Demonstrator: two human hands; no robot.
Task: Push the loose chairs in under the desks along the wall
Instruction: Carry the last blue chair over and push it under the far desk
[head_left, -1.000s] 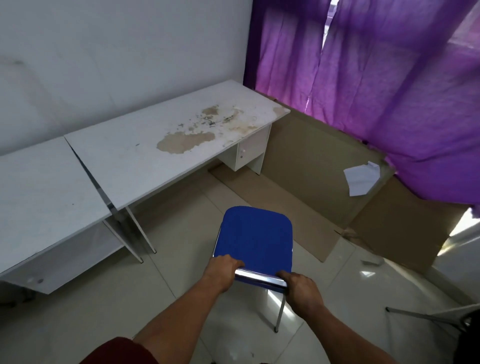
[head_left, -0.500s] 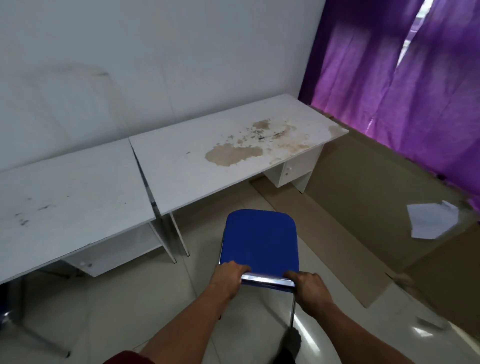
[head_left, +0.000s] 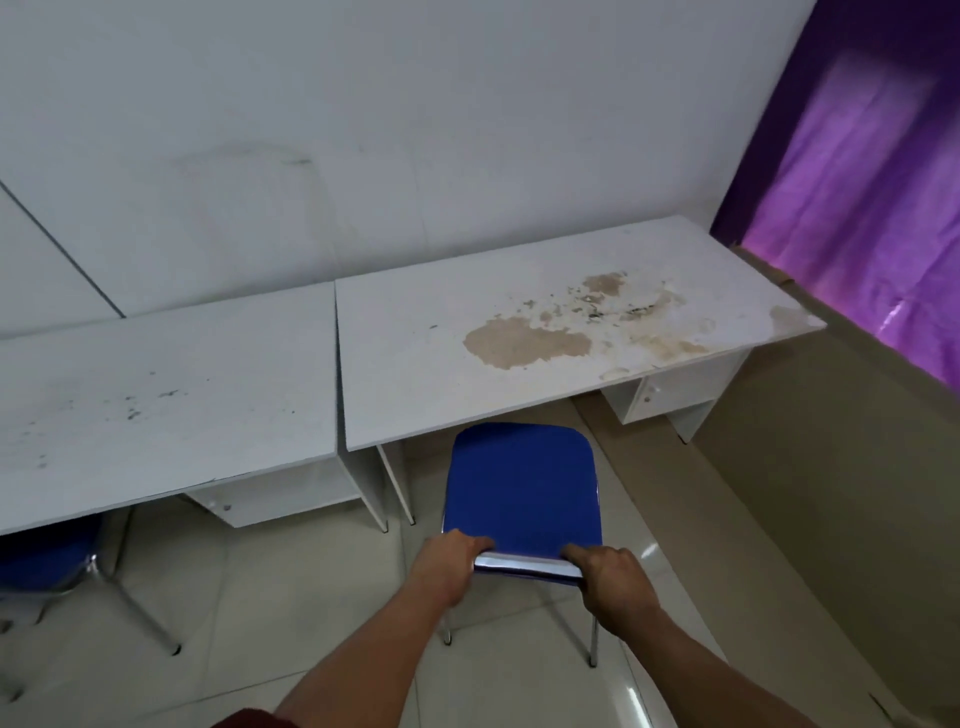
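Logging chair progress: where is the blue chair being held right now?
Centre of the head view: the blue chair sits at the stained desk front edge, left hand and right hand gripping its back.

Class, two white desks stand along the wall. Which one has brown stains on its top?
The right-hand white desk, nearest the purple curtain, carries large brown patches. The left-hand white desk shows only small dark specks.

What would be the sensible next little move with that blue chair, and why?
Probably a straight push forward. Both the left hand and right hand grip the chrome back rail of the blue chair, whose front edge sits just at the edge of the stained desk. The gap between that desk's legs and drawer unit looks open ahead.
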